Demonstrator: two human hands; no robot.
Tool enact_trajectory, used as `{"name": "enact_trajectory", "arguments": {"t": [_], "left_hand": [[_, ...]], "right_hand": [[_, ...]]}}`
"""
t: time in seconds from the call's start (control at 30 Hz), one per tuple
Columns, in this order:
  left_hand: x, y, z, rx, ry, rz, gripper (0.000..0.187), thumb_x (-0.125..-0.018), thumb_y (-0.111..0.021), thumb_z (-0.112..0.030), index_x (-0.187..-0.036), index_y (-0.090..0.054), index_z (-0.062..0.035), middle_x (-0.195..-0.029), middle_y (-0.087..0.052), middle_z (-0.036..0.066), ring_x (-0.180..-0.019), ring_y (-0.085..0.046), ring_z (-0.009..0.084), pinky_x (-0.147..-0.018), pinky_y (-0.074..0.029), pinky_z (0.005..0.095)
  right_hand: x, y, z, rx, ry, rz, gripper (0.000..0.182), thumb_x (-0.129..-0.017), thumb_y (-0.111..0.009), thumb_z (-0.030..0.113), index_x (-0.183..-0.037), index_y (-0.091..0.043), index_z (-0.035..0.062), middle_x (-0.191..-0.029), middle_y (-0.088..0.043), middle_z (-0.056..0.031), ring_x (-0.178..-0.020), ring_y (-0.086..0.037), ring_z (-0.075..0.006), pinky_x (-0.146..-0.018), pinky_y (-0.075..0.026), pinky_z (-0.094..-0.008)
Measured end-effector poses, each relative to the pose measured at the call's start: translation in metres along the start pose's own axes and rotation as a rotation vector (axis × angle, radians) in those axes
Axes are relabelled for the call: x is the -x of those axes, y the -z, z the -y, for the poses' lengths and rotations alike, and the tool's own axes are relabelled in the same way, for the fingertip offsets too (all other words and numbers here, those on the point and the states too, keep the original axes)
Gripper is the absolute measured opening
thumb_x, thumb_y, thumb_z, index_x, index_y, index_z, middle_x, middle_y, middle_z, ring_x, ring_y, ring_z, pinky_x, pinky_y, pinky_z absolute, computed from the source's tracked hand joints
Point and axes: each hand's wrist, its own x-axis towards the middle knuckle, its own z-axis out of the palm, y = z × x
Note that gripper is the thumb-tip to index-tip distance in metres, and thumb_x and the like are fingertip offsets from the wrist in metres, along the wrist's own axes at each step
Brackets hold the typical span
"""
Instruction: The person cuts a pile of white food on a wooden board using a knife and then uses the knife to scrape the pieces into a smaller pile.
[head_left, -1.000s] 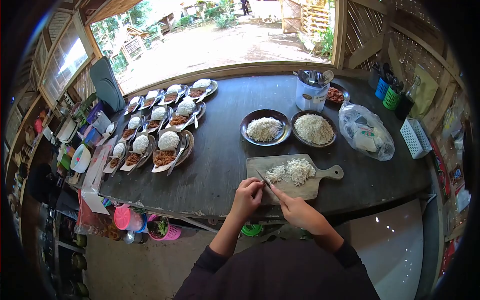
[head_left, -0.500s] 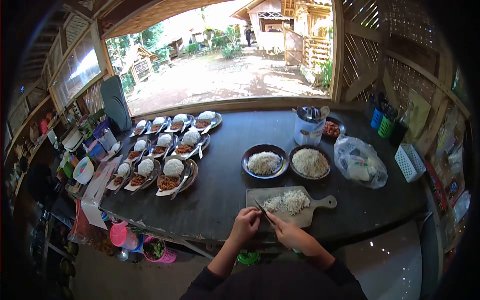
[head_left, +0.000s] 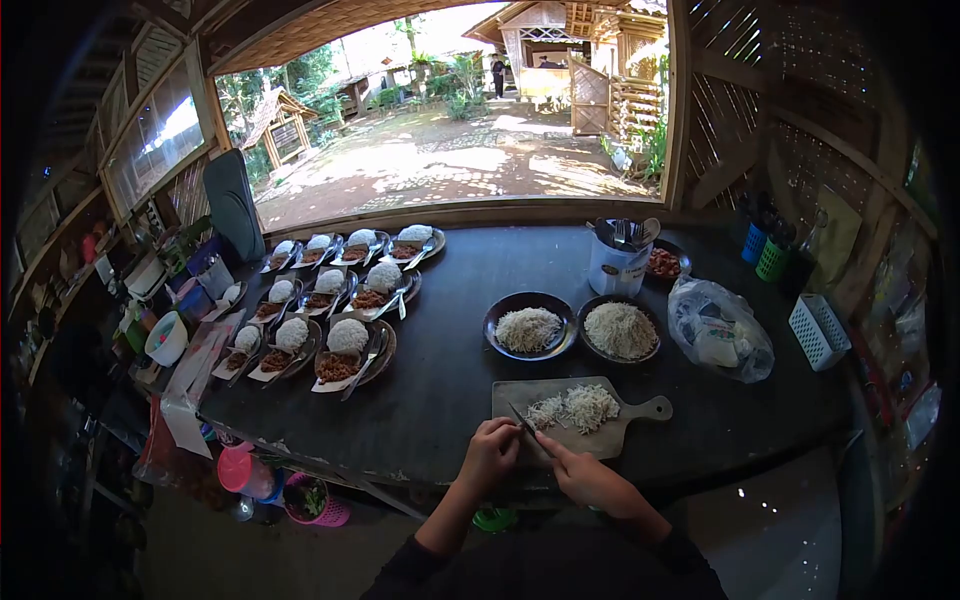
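A knife [head_left: 524, 420] is in my right hand [head_left: 592, 482], its blade pointing up and left across the near left part of the wooden cutting board [head_left: 612, 440]. Beside the blade, my left hand [head_left: 490, 450] has its fingers drawn together at the board's left edge; whatever they pinch is too small to make out. Pale shredded food [head_left: 590, 407] lies in a loose pile on the board. Behind the board stand two dark bowls with more pale shreds, a left one [head_left: 528, 328] and a right one [head_left: 622, 330].
Several plates of rice and brown food [head_left: 347, 337] fill the table's left side. A bucket of utensils [head_left: 616, 265], a bowl of reddish pieces [head_left: 664, 262], a clear plastic bag [head_left: 718, 330] and a white basket [head_left: 818, 332] stand at the right. A person [head_left: 498, 76] is outside.
The knife and my right hand have shifted slightly, with the blade now closer to my left fingertips. Both hands remain at the board's near left corner.
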Motion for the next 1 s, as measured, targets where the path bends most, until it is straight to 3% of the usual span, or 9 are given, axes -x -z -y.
{"name": "enact_trajectory", "arguments": {"t": [0.33, 0.5, 0.57, 0.8, 0.87, 1.0], "left_hand": [[-0.001, 0.001, -0.003, 0.034, 0.029, 0.007, 0.017, -0.078, -0.067, -0.002, -0.095, -0.068, 0.0, -0.104, -0.066, 0.014, -0.099, -0.062, 0.0331, -0.088, -0.05, 0.0395], [-0.001, 0.0, 0.003, 0.014, -0.003, -0.008, 0.018, -0.078, -0.068, -0.004, -0.096, -0.069, -0.0002, -0.103, -0.068, 0.013, -0.096, -0.064, 0.0308, -0.084, -0.052, 0.0373], [-0.001, 0.0, 0.002, 0.005, 0.005, -0.009, 0.018, -0.079, -0.068, -0.005, -0.095, -0.069, 0.0001, -0.104, -0.067, 0.014, -0.097, -0.065, 0.0307, -0.084, -0.053, 0.0374], [0.0, 0.001, 0.001, 0.038, 0.061, 0.023, 0.016, -0.079, -0.067, -0.005, -0.095, -0.068, 0.0004, -0.106, -0.066, 0.015, -0.1, -0.063, 0.0328, -0.088, -0.051, 0.0401], [0.001, 0.0, 0.001, 0.052, 0.068, 0.014, 0.016, -0.079, -0.067, -0.005, -0.094, -0.068, 0.0001, -0.105, -0.066, 0.015, -0.099, -0.063, 0.0329, -0.088, -0.051, 0.04], [0.0, 0.0, 0.004, -0.008, 0.007, 0.006, 0.018, -0.079, -0.068, -0.007, -0.096, -0.07, -0.0007, -0.105, -0.067, 0.014, -0.095, -0.066, 0.0305, -0.08, -0.054, 0.0367]], "right_hand": [[-0.014, -0.011, -0.014, 0.09, 0.108, -0.081, 0.051, -0.1, -0.037, 0.017, -0.15, -0.028, 0.0202, -0.068, -0.062, -0.0215, -0.049, -0.06, -0.0267, -0.05, -0.049, -0.0395], [-0.004, -0.001, 0.002, 0.013, 0.018, -0.033, 0.051, -0.1, -0.039, 0.017, -0.15, -0.029, 0.0203, -0.069, -0.062, -0.0234, -0.05, -0.06, -0.0287, -0.053, -0.05, -0.0404], [0.002, -0.002, 0.006, 0.033, 0.023, -0.052, 0.054, -0.097, -0.042, 0.013, -0.149, -0.031, 0.0165, -0.079, -0.063, -0.0301, -0.072, -0.065, -0.0423, -0.07, -0.051, -0.0479], [0.003, -0.002, 0.004, 0.05, -0.003, -0.018, 0.055, -0.096, -0.041, 0.013, -0.15, -0.029, 0.0157, -0.077, -0.063, -0.03, -0.07, -0.066, -0.0419, -0.069, -0.051, -0.0481], [-0.001, -0.007, -0.006, 0.063, 0.075, -0.059, 0.052, -0.1, -0.037, 0.017, -0.151, -0.027, 0.022, -0.064, -0.061, -0.021, -0.047, -0.059, -0.0272, -0.053, -0.051, -0.0411], [-0.005, -0.004, -0.006, 0.112, 0.068, -0.053, 0.052, -0.1, -0.037, 0.017, -0.15, -0.027, 0.0218, -0.065, -0.062, -0.0215, -0.049, -0.061, -0.0285, -0.053, -0.051, -0.0419]]}}
